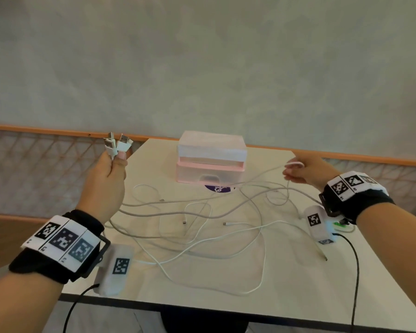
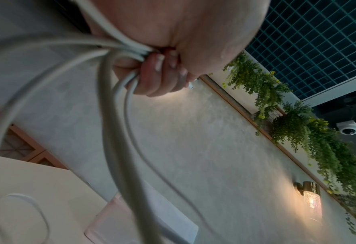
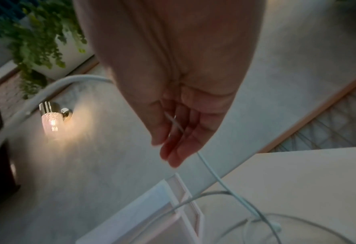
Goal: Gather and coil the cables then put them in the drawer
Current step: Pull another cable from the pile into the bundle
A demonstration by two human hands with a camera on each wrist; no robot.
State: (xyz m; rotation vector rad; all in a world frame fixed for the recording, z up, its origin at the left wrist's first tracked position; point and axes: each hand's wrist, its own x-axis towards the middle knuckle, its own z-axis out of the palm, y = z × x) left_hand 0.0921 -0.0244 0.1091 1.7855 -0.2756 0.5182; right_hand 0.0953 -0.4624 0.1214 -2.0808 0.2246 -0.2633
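Several white cables (image 1: 202, 224) lie tangled across the white table (image 1: 298, 280). My left hand (image 1: 106, 174) is raised at the left and grips a bundle of cable ends, their USB plugs (image 1: 117, 145) sticking up above the fist. In the left wrist view the curled fingers (image 2: 158, 74) close round the strands (image 2: 114, 115), which hang down to the table. My right hand (image 1: 298, 171) hovers at the right of the pink and white drawer unit (image 1: 211, 159). A thin white cable (image 3: 210, 171) passes between its thumb and nearly straight fingers (image 3: 179, 148). The drawer front (image 1: 209, 176) is closed.
A purple sticker (image 1: 217, 188) lies just in front of the drawer unit. Behind the table runs a low lattice railing with an orange rail (image 1: 46, 131). Black leads (image 1: 356, 272) trail from my wrist devices over the table's front edge. A wall lamp (image 2: 310, 198) glows higher up.
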